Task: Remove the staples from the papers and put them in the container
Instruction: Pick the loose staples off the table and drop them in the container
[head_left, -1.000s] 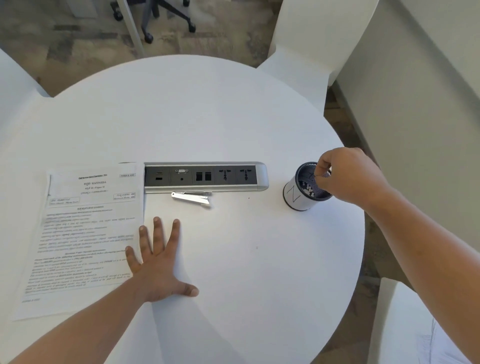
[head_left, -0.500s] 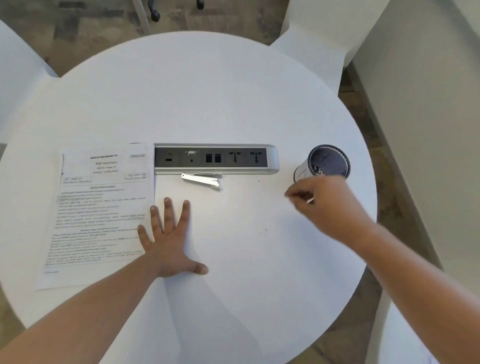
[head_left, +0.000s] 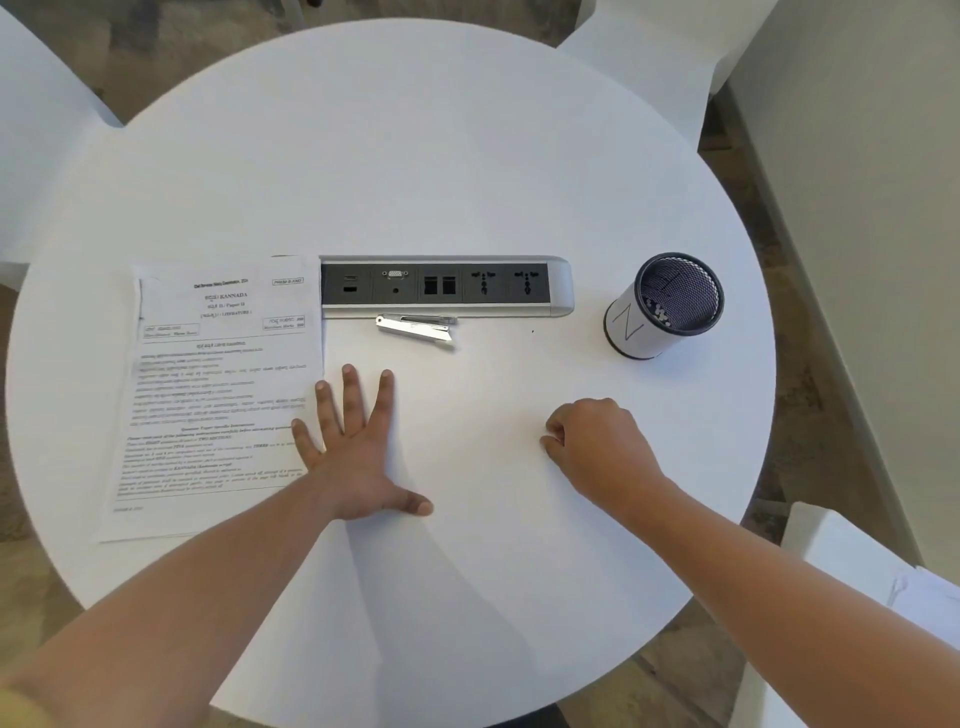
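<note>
Printed papers (head_left: 218, 384) lie flat on the left of the round white table (head_left: 415, 156). My left hand (head_left: 358, 447) rests palm down with fingers spread, its little finger on the papers' right edge. My right hand (head_left: 597, 447) sits on the table to the right with fingers curled in; nothing shows in it. The container (head_left: 665, 306), a black mesh cup with a white sleeve, stands at the right, apart from both hands, with small bits inside. A silver staple remover (head_left: 415, 328) lies in front of the socket strip.
A grey socket strip (head_left: 447, 287) is set into the table's middle, touching the papers' top right corner. White chairs stand around the table, one at the lower right (head_left: 852, 561) with paper on it. A wall runs along the right.
My right hand has left the container's mouth and come down and left onto the table, fingers curled. My left hand has stayed flat by the papers.
</note>
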